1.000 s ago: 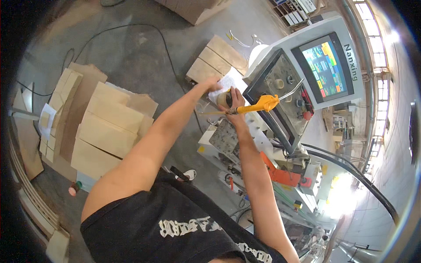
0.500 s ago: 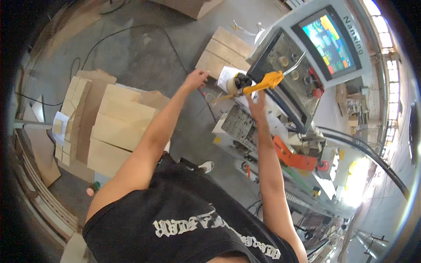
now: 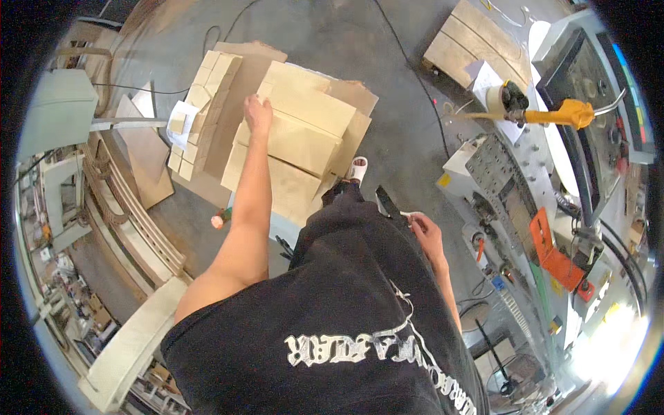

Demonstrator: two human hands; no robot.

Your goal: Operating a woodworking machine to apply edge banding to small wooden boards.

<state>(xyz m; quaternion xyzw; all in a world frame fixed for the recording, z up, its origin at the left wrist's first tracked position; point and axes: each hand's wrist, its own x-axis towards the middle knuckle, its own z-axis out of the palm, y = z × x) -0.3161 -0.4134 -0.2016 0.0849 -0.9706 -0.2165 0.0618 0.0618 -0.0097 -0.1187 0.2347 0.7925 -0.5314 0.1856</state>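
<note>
My left hand is stretched out over the left edge of a stack of pale wooden panels. Its fingers are bent and slightly apart, and I see nothing held in them; whether the tips touch a panel is unclear. The panels lie in stepped layers on brown cardboard. Down beside my waist is my right hand, its fingers curled in a pinch by a small whitish end and a dark strip. What it pinches is too small to make out.
Left of the stack stands a row of narrow pale blocks with a white paper. At right are a machine with an orange bracket, a yellow-handled tool and more panels. A black cable crosses the floor.
I have turned left from the machine. My left hand has moved over to the panel stack. My right hand has left the yellow-handled tool's side and dropped to my waist.
</note>
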